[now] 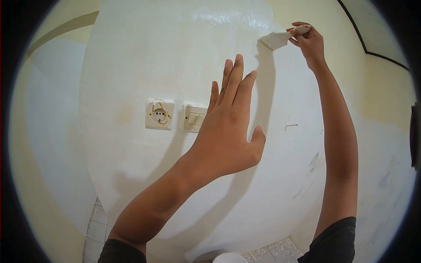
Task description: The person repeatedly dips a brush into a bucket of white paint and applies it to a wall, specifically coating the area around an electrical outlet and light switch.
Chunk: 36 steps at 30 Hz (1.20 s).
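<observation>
High on the right, my right hand [309,41] is closed round the handle of a paint brush [275,40]. The white bristles point left and touch or nearly touch the wall [153,65]. A glossy wet band of white paint [232,16] shines on the wall up and to the left of the brush. My left hand [232,118] is raised in mid-view with its fingers stretched up and its thumb apart, holding nothing. It partly covers a white light switch [195,118]. Whether its fingertips touch the wall cannot be made out.
A paint-marked socket [160,115] sits left of the switch. A small hook or nail [291,126] sticks out at right. At the bottom is a white round container [230,257], with speckled floor tiles [278,252] beside it. A dark object [414,136] is at the right edge.
</observation>
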### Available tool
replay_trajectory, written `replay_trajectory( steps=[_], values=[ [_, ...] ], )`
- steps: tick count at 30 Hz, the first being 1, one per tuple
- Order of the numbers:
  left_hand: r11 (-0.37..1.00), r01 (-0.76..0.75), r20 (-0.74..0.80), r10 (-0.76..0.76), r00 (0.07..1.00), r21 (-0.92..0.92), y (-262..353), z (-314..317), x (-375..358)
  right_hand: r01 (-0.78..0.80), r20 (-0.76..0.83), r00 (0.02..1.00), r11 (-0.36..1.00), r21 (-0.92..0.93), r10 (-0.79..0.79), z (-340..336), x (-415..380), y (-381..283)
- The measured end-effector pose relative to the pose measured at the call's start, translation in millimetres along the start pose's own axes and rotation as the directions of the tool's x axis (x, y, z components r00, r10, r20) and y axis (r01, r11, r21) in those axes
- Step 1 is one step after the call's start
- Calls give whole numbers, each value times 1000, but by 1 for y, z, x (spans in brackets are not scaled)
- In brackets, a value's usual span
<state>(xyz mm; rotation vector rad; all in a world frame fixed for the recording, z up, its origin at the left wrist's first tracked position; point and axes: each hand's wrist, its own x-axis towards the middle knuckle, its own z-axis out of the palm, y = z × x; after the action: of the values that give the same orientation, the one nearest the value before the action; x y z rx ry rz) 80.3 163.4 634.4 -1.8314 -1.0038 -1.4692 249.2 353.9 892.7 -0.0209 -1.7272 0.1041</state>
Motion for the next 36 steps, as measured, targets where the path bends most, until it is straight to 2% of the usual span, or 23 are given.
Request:
replay_trajectory(
  steps=[2,5,8,10,11,14,18,19,22,28,31,33,36],
  values=[
    [1000,-2,-1,2,1000,13,-2,-1,1,2,-66,998,1000,19,0,3,3,-8],
    [999,-14,-25,16,1000,45,-11,-3,4,133,-97,987,987,86,-125,11,13,-15],
    [991,-89,-74,97,992,103,-30,-1,7,190,-8,982,978,80,-190,15,29,-17],
    [966,-187,-90,205,975,179,-60,2,3,230,6,973,967,-109,-231,28,26,-32],
    [958,-192,-135,224,965,214,-80,11,-2,244,16,969,948,-203,-246,32,24,-40],
    [932,-123,-152,184,971,341,-119,28,-16,179,75,984,906,-383,-162,24,34,-61],
    [897,-64,-151,144,978,438,-145,36,-20,207,197,976,678,-706,-92,14,31,-90],
    [893,-59,-151,140,979,445,-149,38,-21,182,188,981,592,-785,-51,14,36,-92],
    [887,-49,-149,131,980,458,-157,41,-22,305,302,952,255,-918,-49,17,43,-90],
    [884,-49,-202,160,966,465,-149,40,6,397,373,914,173,-901,-157,28,41,-71],
    [871,-40,-255,187,949,490,-142,31,23,395,361,911,171,-903,-200,30,39,-71],
    [863,-36,-269,197,943,504,-133,12,35,318,297,946,187,-930,-132,37,32,-79],
    [996,-47,-301,69,951,80,-133,-9,50,268,254,963,199,-942,-95,40,24,-87]
  ],
)
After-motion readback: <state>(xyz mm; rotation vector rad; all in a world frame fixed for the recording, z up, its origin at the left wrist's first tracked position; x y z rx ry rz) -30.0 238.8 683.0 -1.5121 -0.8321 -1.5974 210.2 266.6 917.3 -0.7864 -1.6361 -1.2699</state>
